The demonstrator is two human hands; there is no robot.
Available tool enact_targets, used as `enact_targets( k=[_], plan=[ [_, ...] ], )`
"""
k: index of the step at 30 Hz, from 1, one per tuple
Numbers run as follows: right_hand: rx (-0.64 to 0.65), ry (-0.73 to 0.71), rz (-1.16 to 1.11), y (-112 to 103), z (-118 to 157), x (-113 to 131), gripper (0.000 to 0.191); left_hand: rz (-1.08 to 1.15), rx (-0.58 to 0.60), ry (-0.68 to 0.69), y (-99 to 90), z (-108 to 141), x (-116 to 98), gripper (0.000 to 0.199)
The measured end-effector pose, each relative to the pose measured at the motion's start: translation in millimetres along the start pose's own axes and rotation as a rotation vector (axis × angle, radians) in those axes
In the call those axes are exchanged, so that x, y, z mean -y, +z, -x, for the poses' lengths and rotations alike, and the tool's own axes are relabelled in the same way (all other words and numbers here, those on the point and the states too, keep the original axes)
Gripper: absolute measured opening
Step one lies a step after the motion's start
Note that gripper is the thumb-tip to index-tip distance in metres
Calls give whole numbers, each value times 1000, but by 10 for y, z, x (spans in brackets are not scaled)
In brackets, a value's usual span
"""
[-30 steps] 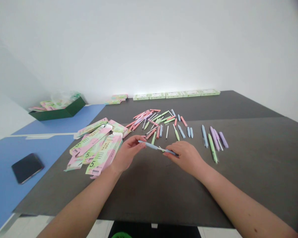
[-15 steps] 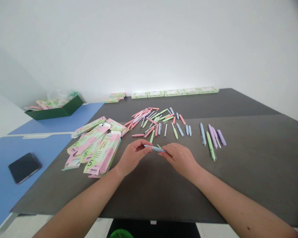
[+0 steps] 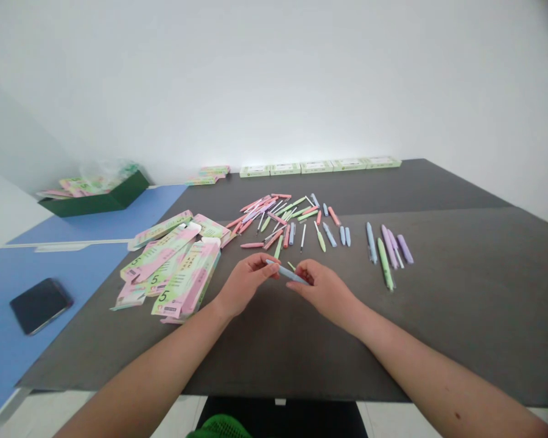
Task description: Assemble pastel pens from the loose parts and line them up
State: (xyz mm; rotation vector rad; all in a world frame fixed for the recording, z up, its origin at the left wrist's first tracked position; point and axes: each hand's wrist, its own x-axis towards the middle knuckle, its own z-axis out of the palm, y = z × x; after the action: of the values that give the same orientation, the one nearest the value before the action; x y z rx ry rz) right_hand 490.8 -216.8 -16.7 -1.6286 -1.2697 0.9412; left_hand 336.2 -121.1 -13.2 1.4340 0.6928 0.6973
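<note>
A light blue pen (image 3: 287, 272) is held between my two hands above the dark table. My left hand (image 3: 248, 281) pinches its left end with thumb and fingertips. At the other end, my right hand (image 3: 322, 287) has thumb and fingers closed on the pen. Just beyond the hands lies a loose pile of pink, green, white and purple pen parts (image 3: 274, 216), with several small blue parts (image 3: 345, 236) to its right. Farther right rest a blue pen (image 3: 371, 242), a green pen (image 3: 385, 263) and purple pieces (image 3: 404, 248).
Flattened pink and green packets (image 3: 182, 277) lie left of my left hand. A black phone (image 3: 41, 305) and a green box (image 3: 95, 204) of packaging stand on the blue surface. Several flat boxes (image 3: 316, 166) line the table's back edge (image 3: 413, 162).
The blue pen has tilted, its right end now lower and nearer me. My right hand's fingers have shifted on it. The whole view has moved slightly.
</note>
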Motion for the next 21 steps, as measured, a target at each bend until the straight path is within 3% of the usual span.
enact_targets(
  k=[1, 4, 6, 8, 13, 15, 17, 21],
  plan=[
    [45, 25, -45, -16, -3, -5, 18, 29, 10, -5, -2, 2, 8, 17],
    [405, 139, -411, -44, 26, -9, 30, 129, 58, -14, -8, 23, 17, 17],
    [562, 193, -597, -36, 48, -17, 37, 145, 65, -16, -6, 37, 10, 18],
    [521, 190, -567, -14, 43, -37, 39, 73, 37, -6, 3, 42, -1, 19],
    [24, -30, 44, -32, -46, -81, 27, -154, -50, 27, 27, 23, -2, 21],
    [-70, -96, 183, -78, -54, -63, 19, -148, -61, 26, 28, 16, 10, 20],
    [29, -81, 132, -113, -33, -35, 15, -75, -50, 19, 21, 15, 22, 20],
    [422, 120, -369, -95, 16, -27, 37, 53, 19, 21, -1, 33, 15, 18]
  ],
)
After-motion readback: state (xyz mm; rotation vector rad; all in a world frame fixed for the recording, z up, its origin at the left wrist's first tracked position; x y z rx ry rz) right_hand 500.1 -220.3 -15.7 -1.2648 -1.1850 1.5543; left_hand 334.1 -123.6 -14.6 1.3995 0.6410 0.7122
